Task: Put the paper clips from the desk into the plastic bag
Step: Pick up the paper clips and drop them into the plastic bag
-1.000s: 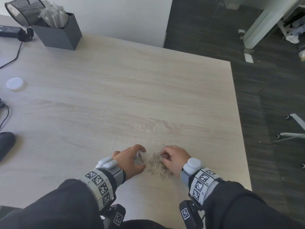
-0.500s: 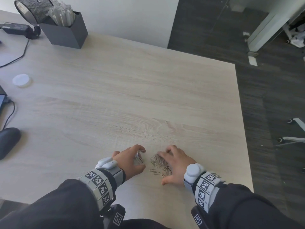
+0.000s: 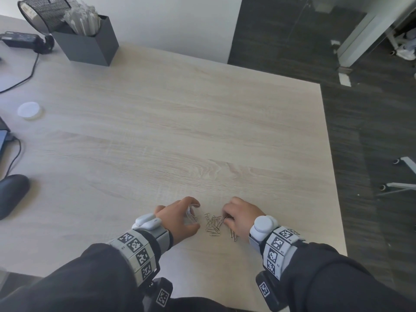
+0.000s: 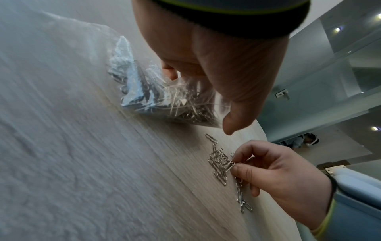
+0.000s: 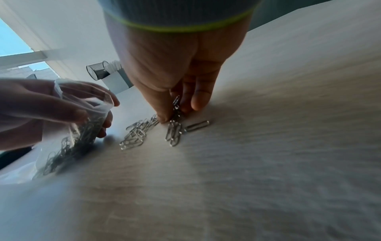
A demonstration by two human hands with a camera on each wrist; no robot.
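Observation:
A small pile of silver paper clips point(image 3: 213, 224) point(image 4: 219, 163) point(image 5: 136, 133) lies on the wooden desk point(image 3: 180, 131) near its front edge. My left hand point(image 3: 180, 216) point(image 5: 51, 104) grips a clear plastic bag point(image 4: 164, 96) point(image 5: 78, 127) that holds several clips, just left of the pile. My right hand point(image 3: 239, 216) point(image 4: 268, 169) point(image 5: 175, 91) sits at the pile's right side, thumb and fingers pinching a few clips point(image 5: 176, 110). A few more clips point(image 3: 233, 234) lie under its palm.
A dark grey box point(image 3: 87, 41) with white sticks and a tilted mesh cup point(image 3: 45, 10) stand at the desk's far left. A white round lid point(image 3: 29, 110), cables and a dark mouse point(image 3: 11, 194) lie along the left edge. The desk's right edge drops to dark floor.
My right hand went from lying flat over the pile to curling its fingers and pinching a few clips. The left hand with the bag stayed in place.

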